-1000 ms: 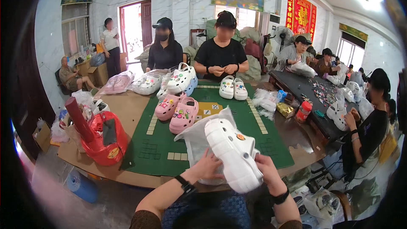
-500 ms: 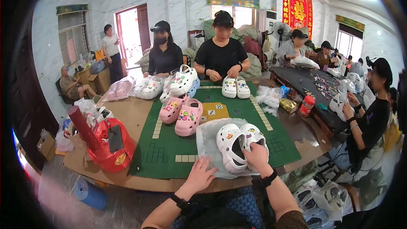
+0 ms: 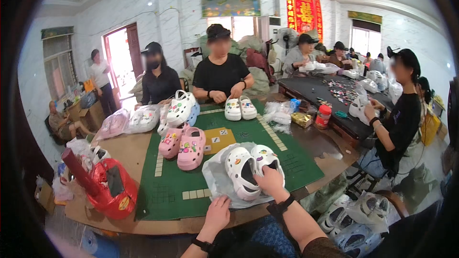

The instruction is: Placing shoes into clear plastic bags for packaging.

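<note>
A pair of white clogs with colourful charms lies on a clear plastic bag (image 3: 213, 167) at the table's near side. My right hand (image 3: 270, 181) grips the right white clog (image 3: 266, 156), its fingers reaching into the opening. Beside it the left white clog (image 3: 240, 172) rests on the bag, untouched by either hand. My left hand (image 3: 218, 213) is at the bag's near left edge with its fingers bent and drawn together on the plastic; its thumb is hidden. Pink clogs (image 3: 191, 149) with charms stand farther left, beside a stacked white clog (image 3: 181, 107).
A green mat (image 3: 165, 196) with small tiles covers the table. At left stands a red bag (image 3: 112, 191). Across the table a person handles white clogs (image 3: 240, 108). Plastic bags (image 3: 278, 114) and a red-lidded jar (image 3: 323, 116) lie right; other people work at a black table (image 3: 306, 87).
The whole view has shifted, so the table appears farther left. My left hand's fingers, spread before, are now bent closer together at the bag's edge. My right hand stays on the right clog.
</note>
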Motion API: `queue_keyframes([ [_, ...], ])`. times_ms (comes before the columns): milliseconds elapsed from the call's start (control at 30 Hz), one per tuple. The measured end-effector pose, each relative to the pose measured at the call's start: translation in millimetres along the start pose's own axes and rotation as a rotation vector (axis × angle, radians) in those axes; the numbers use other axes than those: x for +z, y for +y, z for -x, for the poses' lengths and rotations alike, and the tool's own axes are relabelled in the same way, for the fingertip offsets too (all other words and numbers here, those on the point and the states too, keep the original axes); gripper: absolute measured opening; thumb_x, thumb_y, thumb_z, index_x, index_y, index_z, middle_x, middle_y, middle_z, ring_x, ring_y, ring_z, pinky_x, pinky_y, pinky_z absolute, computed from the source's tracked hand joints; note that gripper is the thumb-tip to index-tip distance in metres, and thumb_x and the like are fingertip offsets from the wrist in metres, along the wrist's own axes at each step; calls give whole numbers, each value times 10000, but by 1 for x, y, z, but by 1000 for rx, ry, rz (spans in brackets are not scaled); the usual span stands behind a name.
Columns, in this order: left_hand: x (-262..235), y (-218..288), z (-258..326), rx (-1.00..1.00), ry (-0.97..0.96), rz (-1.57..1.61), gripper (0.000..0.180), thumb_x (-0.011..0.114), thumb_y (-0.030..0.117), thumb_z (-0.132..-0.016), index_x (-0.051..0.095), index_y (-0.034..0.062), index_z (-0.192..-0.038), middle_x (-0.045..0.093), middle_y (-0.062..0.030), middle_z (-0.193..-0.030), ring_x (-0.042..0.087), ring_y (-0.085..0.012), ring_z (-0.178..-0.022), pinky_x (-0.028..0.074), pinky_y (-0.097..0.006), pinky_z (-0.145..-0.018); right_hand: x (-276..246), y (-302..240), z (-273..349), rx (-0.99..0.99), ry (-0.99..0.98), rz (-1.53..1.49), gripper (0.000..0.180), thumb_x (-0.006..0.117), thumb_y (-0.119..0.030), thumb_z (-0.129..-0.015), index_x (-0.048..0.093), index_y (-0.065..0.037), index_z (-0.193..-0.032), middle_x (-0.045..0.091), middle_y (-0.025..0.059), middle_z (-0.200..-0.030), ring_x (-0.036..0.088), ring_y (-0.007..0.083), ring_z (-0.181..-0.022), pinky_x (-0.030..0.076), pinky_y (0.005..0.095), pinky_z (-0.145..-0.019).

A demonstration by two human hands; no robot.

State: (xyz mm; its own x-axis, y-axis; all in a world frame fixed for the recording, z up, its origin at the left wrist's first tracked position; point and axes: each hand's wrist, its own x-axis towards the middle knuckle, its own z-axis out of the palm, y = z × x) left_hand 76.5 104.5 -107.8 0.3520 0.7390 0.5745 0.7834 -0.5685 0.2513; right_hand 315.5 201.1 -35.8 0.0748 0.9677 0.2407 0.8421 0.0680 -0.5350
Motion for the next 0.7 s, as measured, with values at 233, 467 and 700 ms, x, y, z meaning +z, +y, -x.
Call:
queue_keyframes([
  [233, -3, 5, 1, -9, 99, 18, 289, 690, 111, -792, 656, 16, -1062, 624, -145, -1164, 578, -362, -1089, 480, -458, -950, 9, 4, 4, -37, 57, -75, 392, 685, -427, -788, 645, -46, -872, 693, 220, -816, 677, 423, -823, 526, 525, -736],
  [467, -1, -1, 10, -55, 93, 50, 271, 786, 197, -760, 726, 88, -1001, 611, -134, -1152, 563, -367, -1083, 463, -466, -948, 5, 5, 12, -58, 73, -38, 389, 674, -454, -815, 633, -69, -841, 683, 180, -793, 674, 394, -810, 522, 490, -709],
  [700, -16, 3, 12, -26, 107, 115, 134, 797, 176, -732, 738, 110, -832, 614, -83, -923, 575, -329, -927, 475, -438, -825, -25, 28, 18, -143, -29, -281, 422, 717, -454, -787, 600, -48, -771, 631, 151, -719, 624, 357, -685, 485, 446, -636],
])
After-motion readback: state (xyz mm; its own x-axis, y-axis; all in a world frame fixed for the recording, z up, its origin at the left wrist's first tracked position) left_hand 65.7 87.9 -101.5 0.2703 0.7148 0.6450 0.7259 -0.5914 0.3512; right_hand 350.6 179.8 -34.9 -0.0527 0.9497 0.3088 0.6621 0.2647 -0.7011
